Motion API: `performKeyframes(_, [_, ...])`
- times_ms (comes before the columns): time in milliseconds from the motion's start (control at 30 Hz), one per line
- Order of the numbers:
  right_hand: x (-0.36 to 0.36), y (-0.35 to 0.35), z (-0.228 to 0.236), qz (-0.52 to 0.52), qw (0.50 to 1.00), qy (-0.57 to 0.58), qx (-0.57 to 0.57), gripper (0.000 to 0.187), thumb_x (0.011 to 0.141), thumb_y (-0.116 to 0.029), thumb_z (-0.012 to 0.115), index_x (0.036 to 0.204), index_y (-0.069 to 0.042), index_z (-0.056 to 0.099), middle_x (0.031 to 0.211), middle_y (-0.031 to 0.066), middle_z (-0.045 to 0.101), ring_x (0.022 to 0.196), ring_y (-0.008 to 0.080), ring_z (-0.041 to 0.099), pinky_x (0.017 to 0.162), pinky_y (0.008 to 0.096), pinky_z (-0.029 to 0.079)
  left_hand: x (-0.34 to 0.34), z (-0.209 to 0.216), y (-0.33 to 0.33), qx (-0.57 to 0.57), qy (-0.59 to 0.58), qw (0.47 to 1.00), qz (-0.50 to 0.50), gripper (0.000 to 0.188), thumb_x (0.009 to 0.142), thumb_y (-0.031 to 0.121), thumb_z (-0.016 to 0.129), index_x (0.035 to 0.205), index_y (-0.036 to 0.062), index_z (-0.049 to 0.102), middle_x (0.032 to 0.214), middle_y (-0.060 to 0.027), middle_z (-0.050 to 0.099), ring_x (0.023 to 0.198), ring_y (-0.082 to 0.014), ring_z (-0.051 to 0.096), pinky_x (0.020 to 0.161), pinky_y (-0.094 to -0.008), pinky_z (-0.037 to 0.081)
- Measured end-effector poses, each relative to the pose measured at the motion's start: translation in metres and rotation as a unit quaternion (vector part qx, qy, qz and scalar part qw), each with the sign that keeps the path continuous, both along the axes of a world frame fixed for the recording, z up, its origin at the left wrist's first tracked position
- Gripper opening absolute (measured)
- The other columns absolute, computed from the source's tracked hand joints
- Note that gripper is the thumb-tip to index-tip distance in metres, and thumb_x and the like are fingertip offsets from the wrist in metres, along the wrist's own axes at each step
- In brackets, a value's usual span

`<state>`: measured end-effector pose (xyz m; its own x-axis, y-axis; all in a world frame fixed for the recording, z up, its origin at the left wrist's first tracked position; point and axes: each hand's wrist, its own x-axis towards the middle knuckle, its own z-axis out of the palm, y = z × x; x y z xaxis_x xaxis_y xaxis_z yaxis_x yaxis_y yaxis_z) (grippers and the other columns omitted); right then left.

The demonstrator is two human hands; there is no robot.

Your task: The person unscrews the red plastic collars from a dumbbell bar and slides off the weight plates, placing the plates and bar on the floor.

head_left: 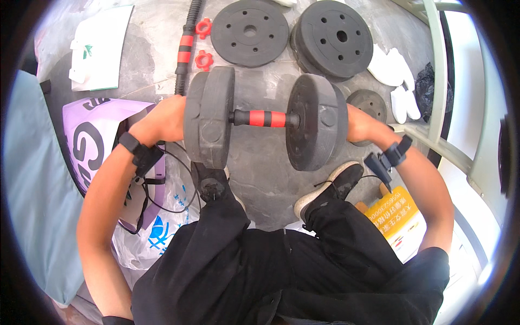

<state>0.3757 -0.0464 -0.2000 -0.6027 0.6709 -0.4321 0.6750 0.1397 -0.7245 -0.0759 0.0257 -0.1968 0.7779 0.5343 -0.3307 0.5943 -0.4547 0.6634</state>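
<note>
Between my two hands is a dumbbell (pixel 267 119) with thick dark grey plates at both ends and a red and black grip in the middle. My left hand (pixel 167 118) is at its left end, closed on it behind the left plates (pixel 210 116). At the other end my right hand (pixel 362 125) grips it beside the right plates (pixel 319 122). The plates hide most of my fingers. The dumbbell appears raised off the floor, above and ahead of my shoes. A black band with a device sits on each wrist.
Beyond the dumbbell lie loose plates (pixel 249 33), stacked plates (pixel 335 39), a smaller plate (pixel 368 106), a threaded bar (pixel 185 51) and red star nuts (pixel 203 60). A purple bag (pixel 89 143) is left; white gloves (pixel 391 67), a metal frame (pixel 435 70) and a yellow box (pixel 392 214) are right.
</note>
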Motion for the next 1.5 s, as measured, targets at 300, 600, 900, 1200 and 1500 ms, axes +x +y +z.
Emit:
performKeyframes(300, [-0.040,-0.020,0.035,-0.033,0.969,-0.112,0.218,0.023,0.070,-0.004,0.068,0.093,-0.002,0.066,0.080,0.0158,0.066,0.075,0.0341,0.065,0.071,0.0436,0.053,-0.026,-0.021,0.016,-0.504,0.032,0.856,0.105,0.021,0.081,0.019,0.071,0.095,0.0041,0.068,0.078,-0.0048,0.067,0.063,-0.0149,0.058,0.055,-0.0290,0.046])
performKeyframes(600, [-0.002,0.046,-0.013,-0.050,0.797,-0.060,-0.598,0.015,0.088,-0.015,0.066,0.085,0.000,0.068,0.075,0.0075,0.066,0.063,0.0154,0.061,0.058,0.0297,0.051,-0.014,-0.005,-0.044,0.333,-0.023,0.940,0.065,0.037,0.075,0.017,0.068,0.107,0.0009,0.064,0.094,-0.0206,0.062,0.078,-0.0413,0.062,0.069,-0.0498,0.049])
performKeyframes(900, [-0.031,-0.003,0.024,-0.045,0.985,-0.160,0.048,0.027,0.069,-0.008,0.071,0.096,-0.004,0.066,0.081,0.0172,0.067,0.077,0.0351,0.066,0.068,0.0430,0.051,-0.013,0.007,-0.001,-0.292,-0.005,0.950,0.115,0.017,0.078,0.013,0.069,0.091,0.0035,0.065,0.064,-0.0091,0.056,0.051,-0.0236,0.054,0.048,-0.0356,0.042])
performKeyframes(1200, [-0.020,0.043,0.031,-0.019,0.985,-0.100,-0.138,0.029,0.076,-0.006,0.069,0.104,-0.001,0.066,0.091,0.0141,0.071,0.079,0.0320,0.067,0.071,0.0419,0.054,-0.015,0.019,-0.035,-0.077,-0.107,0.985,0.111,0.038,0.072,0.015,0.076,0.105,-0.0021,0.065,0.087,-0.0199,0.064,0.078,-0.0310,0.062,0.066,-0.0388,0.047])
performKeyframes(1500, [-0.012,0.036,0.000,-0.032,0.864,-0.091,-0.494,0.006,0.082,-0.007,0.064,0.078,-0.002,0.065,0.074,0.0092,0.066,0.067,0.0168,0.063,0.061,0.0340,0.051,-0.017,0.006,-0.051,0.061,0.106,0.986,0.117,0.034,0.072,0.016,0.070,0.102,-0.0004,0.065,0.094,-0.0210,0.061,0.079,-0.0382,0.060,0.070,-0.0463,0.048])
